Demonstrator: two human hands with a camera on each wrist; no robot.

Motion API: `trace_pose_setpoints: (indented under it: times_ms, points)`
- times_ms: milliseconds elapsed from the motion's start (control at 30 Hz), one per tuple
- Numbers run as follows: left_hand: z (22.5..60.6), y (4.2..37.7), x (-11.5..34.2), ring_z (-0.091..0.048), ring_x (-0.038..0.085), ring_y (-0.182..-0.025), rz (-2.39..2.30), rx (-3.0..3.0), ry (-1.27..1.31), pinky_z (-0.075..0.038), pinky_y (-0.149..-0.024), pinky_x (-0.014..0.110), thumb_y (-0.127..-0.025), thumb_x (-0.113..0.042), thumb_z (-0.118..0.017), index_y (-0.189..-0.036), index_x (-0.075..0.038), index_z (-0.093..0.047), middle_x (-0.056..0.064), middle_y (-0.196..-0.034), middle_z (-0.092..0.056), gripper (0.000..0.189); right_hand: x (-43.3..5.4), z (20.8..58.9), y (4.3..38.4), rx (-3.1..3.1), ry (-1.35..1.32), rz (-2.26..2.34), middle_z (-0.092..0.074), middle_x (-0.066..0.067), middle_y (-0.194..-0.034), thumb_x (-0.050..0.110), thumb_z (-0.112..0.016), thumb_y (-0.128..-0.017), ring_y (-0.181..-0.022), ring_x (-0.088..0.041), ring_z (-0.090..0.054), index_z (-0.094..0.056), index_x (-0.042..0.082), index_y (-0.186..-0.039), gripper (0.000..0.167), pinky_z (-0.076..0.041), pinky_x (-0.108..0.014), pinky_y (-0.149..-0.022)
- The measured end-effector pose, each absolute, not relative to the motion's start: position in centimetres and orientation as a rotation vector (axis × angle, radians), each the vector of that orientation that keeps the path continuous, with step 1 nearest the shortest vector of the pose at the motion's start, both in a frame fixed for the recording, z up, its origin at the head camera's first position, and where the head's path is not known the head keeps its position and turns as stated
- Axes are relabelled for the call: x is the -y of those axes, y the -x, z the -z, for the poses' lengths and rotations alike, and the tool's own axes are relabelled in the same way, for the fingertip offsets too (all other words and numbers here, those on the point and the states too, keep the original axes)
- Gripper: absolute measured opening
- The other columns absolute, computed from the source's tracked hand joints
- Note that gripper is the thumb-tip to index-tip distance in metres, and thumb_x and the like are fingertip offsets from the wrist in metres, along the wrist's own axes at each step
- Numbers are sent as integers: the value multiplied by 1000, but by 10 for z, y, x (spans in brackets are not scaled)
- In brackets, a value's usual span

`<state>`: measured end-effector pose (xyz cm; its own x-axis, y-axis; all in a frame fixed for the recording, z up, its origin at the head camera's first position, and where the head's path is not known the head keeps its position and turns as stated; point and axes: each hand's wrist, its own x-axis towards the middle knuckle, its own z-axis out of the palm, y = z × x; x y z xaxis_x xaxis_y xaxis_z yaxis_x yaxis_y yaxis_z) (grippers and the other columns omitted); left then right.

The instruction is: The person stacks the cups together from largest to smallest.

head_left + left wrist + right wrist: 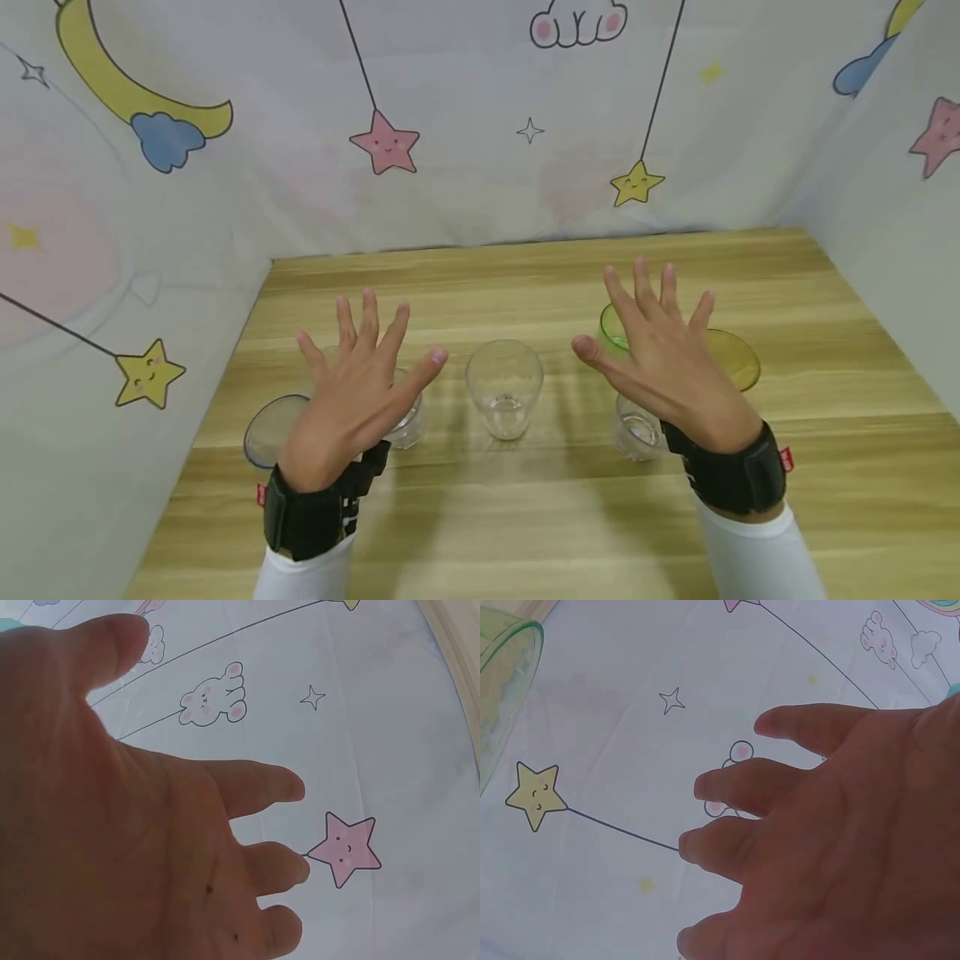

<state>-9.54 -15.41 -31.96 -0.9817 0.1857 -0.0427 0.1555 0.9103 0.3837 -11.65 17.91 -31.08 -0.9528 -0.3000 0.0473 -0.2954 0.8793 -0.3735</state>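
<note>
Both hands are raised over the table with fingers spread, holding nothing. In the head view the left hand [352,392] is above a blue-rimmed clear glass [272,433] and another clear glass [408,429], partly covering them. The right hand [663,367] hides parts of a green glass [611,327], a yellow glass [735,358] and a clear glass [637,429]. Between the hands a larger clear glass [505,387] stands upright. The wrist views show the left palm [150,847] and right palm [847,847], with a green glass rim [525,645] at the right wrist view's corner.
The wood-grain tabletop [510,517] carries the glasses. A white cloth wall [465,200] printed with stars and a moon closes the back. Further cloth walls stand along the left [90,450] and right [885,225] sides.
</note>
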Motion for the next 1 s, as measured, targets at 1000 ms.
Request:
trace_pose_setpoints:
  times_ms: [1000]
  points:
    - [323,95,157,2,47,-150,-570,-2929,-227,2,-101,84,-88,-80,-47,-161,-15,-25,22,-166,-7,100,-159,315,110,-2974,541,613,-10,-15,-167,77,-51,-89,-153,-33,3,-10,19,-164,103,6,-64,-116]
